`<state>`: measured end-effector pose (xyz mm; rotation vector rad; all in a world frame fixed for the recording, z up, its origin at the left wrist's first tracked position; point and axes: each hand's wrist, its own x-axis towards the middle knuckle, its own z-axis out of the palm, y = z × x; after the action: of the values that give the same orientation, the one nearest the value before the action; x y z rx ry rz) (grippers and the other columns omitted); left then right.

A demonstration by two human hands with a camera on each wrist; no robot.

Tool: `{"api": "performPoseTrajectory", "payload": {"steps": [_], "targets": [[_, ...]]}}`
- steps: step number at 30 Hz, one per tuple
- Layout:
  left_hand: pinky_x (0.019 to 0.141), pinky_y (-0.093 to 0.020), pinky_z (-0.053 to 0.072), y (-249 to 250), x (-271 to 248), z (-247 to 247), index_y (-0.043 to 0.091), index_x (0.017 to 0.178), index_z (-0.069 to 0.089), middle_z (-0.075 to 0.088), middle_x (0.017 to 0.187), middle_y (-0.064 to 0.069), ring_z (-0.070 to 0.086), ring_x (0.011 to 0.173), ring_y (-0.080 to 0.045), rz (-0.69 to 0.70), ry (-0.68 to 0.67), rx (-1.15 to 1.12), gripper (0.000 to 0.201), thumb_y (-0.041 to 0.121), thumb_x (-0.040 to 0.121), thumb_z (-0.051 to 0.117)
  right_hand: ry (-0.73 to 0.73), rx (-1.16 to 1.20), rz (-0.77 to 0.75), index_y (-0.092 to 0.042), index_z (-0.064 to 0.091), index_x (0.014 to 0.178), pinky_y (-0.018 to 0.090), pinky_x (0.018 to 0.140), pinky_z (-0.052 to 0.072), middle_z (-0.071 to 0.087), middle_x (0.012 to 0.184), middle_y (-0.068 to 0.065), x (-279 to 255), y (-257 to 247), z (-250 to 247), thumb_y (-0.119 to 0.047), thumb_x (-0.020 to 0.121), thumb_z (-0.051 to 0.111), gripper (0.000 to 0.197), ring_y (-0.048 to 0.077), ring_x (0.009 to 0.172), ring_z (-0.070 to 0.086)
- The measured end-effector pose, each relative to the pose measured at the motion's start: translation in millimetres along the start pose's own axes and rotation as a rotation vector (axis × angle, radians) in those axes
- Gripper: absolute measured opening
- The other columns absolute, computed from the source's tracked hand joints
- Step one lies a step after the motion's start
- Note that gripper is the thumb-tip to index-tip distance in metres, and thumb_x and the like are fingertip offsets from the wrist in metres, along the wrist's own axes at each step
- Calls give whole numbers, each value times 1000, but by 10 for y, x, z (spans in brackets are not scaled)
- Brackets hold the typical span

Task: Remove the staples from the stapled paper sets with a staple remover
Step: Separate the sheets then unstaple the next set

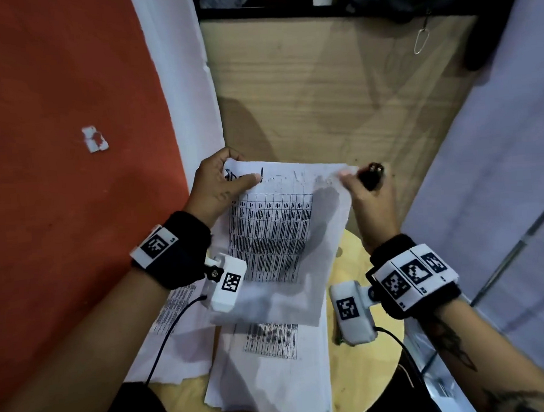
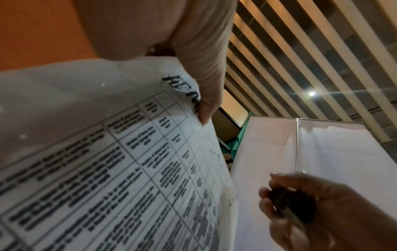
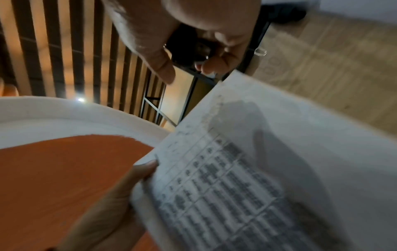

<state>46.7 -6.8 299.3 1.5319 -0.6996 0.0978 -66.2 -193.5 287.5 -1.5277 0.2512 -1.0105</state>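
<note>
White paper set (image 1: 275,231) lifted off our worktop (image 1: 367,367), far left corner pinched by our left hand (image 1: 219,186); our right hand (image 1: 371,197) grips the black staple remover (image 1: 371,175) beside its far right corner

A thin, matt white printed paper set (image 1: 275,237), limp and slightly translucent, has a rough, speckled top edge. More matt white printed paper sheets (image 1: 273,372) lie on a round pale wooden stool top (image 1: 362,383) with a smooth, light sheen. A small black staple remover (image 1: 371,175) looks like plastic with a glint of shiny metal at its tip. The floor (image 1: 337,86) is pale wood-grain laminate, smooth and matt. An orange wall (image 1: 60,217) looks matt and slightly rough, with a scrap of white torn paper tape (image 1: 94,139) stuck on it. Both wrists wear black cloth wristbands (image 1: 178,251) carrying smooth white plastic camera housings (image 1: 226,282).
</note>
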Motion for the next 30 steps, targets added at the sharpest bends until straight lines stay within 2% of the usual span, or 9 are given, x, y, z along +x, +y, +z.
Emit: {"api": "performPoseTrajectory", "payload": {"steps": [3,4,6,10,13,15,19,23,30], "targets": [[59,-33,36,42,-47,-1,24,76,51,49,74,-3,40,69,-22,2,6,3,33,13,68,81,-279,24,-37,-22,36,92,14,71,44,41,93,1,-96,-130,210,-10,73,61,34,2,80,50],[58,-33,36,65,-66,3,27,75,52,49,73,-4,40,67,-21,6,1,7,33,18,66,82,-352,-15,-75,-23,37,95,16,75,47,43,99,3,-134,-156,266,-9,73,63,37,4,87,52],[59,-33,39,108,-105,4,27,74,52,51,75,-8,44,67,-20,22,-16,-1,32,20,66,82,-429,-148,-206,-23,42,102,31,89,48,50,108,7,-197,-196,340,-10,72,74,46,18,98,55],[57,-28,44,156,-142,-29,22,74,50,57,73,-6,51,66,-18,43,-18,-3,31,8,73,78,-428,-221,-456,-7,56,108,21,89,48,60,108,-2,-252,-278,368,-14,65,83,51,8,97,59],[50,-19,41,203,-159,-33,19,72,49,55,57,13,48,54,-7,51,6,5,31,1,75,75,-415,-326,-601,-7,63,103,11,86,41,54,121,-1,-243,-279,392,-18,62,84,48,9,107,52],[47,-16,41,243,-171,-22,18,71,49,54,52,14,47,50,-2,48,16,-5,31,0,75,74,-405,-363,-634,-8,65,103,6,82,37,56,116,6,-227,-280,414,-18,63,84,46,12,104,52],[49,-20,38,305,-188,-1,18,70,49,52,55,11,46,52,-8,38,22,-42,31,0,75,74,-395,-308,-665,-2,64,106,26,85,49,63,109,8,-236,-311,437,-14,64,81,47,12,99,56],[51,-22,39,352,-199,9,16,72,49,50,66,-4,47,57,-14,19,9,-78,30,0,75,74,-376,-300,-690,-2,65,105,23,86,48,66,106,7,-231,-308,437,-11,63,82,46,11,97,58],[47,-15,39,386,-230,42,15,70,49,49,62,-1,47,48,-3,8,21,-100,30,-2,73,74,-370,-262,-695,-3,68,100,36,83,52,68,100,6,-222,-299,438,-11,63,83,40,18,92,64]]}}
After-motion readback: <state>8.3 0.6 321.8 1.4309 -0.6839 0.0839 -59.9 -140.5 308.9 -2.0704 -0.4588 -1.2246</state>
